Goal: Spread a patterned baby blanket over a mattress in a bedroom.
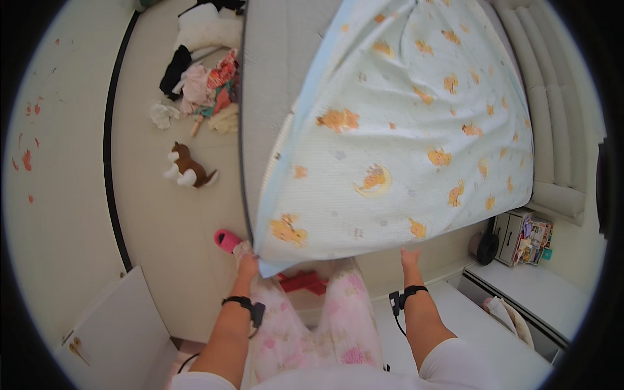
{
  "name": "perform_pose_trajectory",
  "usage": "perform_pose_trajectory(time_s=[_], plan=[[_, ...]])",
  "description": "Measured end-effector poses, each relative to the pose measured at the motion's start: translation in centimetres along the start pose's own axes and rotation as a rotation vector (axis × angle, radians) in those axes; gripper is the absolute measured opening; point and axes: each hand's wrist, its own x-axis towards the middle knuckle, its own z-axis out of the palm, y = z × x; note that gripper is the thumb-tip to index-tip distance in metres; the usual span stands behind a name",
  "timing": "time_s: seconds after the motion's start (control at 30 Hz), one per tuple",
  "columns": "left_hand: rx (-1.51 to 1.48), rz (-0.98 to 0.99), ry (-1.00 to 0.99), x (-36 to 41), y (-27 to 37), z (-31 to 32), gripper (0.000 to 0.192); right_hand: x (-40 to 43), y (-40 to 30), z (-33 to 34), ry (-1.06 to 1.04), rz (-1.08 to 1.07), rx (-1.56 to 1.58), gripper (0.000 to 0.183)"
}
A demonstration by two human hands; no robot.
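A pale sheet [336, 204] with a bear-and-moon print and a light blue border lies over a grey mattress [273, 63]. Its blue-edged near-left corner hangs beside my left hand [248, 264], which is at the mattress corner. The fingers there are too blurred to show whether they grip the cloth. My right hand [411, 256] is just below the sheet's near edge, thumb apart from the fingers, with nothing seen in it. Creases run through the sheet toward the far end.
A padded headboard [555, 126] borders the bed's right side. On the left floor lie a brown-and-white plush toy [189, 165] and a heap of clothes [204, 87]. A bedside cabinet [509, 236] stands at right, near an open drawer [512, 317]. Something red [302, 282] shows between my legs.
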Motion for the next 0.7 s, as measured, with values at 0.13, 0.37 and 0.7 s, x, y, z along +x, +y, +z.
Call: perform_pose_trajectory(time_s=[0.13,0.37,0.7], plan=[[-0.004,0.179,-0.22,0.6,-3.2,-1.2,0.026,-9.9,-6.3,7.6,-0.118,-0.718,-0.173,0.073],[-0.4,0.227,-0.155,-5.0,-11.7,-15.5,0.022,-44.0,-15.6,21.1,-0.335,-0.973,-0.786,0.05],[-0.483,-0.409,0.065,-12.0,-47.2,-30.7,0.022,-62.6,-26.4,26.4,-1.327,-1.219,-0.151,0.036]])
